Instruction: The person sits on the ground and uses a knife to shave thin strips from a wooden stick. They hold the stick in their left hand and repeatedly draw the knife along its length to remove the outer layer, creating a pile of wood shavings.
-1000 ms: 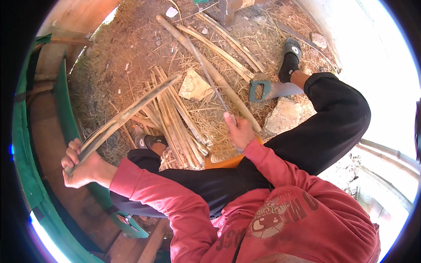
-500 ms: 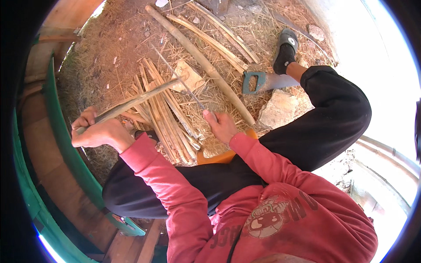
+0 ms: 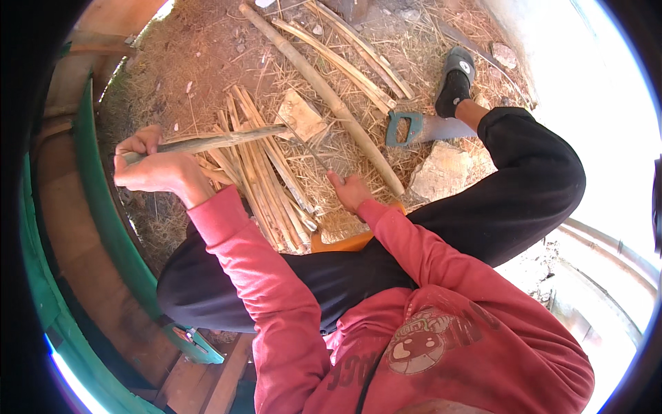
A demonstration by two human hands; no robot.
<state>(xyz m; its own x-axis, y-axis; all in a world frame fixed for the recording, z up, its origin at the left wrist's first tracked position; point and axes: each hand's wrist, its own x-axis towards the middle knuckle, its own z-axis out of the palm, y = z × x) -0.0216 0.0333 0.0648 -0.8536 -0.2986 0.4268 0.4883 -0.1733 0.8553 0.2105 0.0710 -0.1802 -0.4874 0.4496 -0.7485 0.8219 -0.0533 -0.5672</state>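
Note:
My left hand [image 3: 157,165] is closed around the near end of a split bamboo strip [image 3: 217,141], which points rightward toward a pale, flat-topped block [image 3: 301,116]. A thin, long-bladed knife [image 3: 312,152] is gripped in my right hand [image 3: 352,191]. Seen nearly edge-on, its blade slants up and left, and its tip is by the strip's far end; whether they touch I cannot tell. Under the strip lies a pile of split strips [image 3: 265,186] on the straw-covered ground.
A long round pole [image 3: 324,90] lies diagonally beyond the block, with more split strips [image 3: 345,65] behind it. A green-handled saw [image 3: 407,129] rests by my foot, near a large stone [image 3: 441,171]. An orange object [image 3: 345,243] shows beneath my legs. Green-edged boards [image 3: 103,186] stand at left.
My right hand has drawn the knife back a little toward me, and its tip no longer reaches far past the strip. The strip has tilted closer to level.

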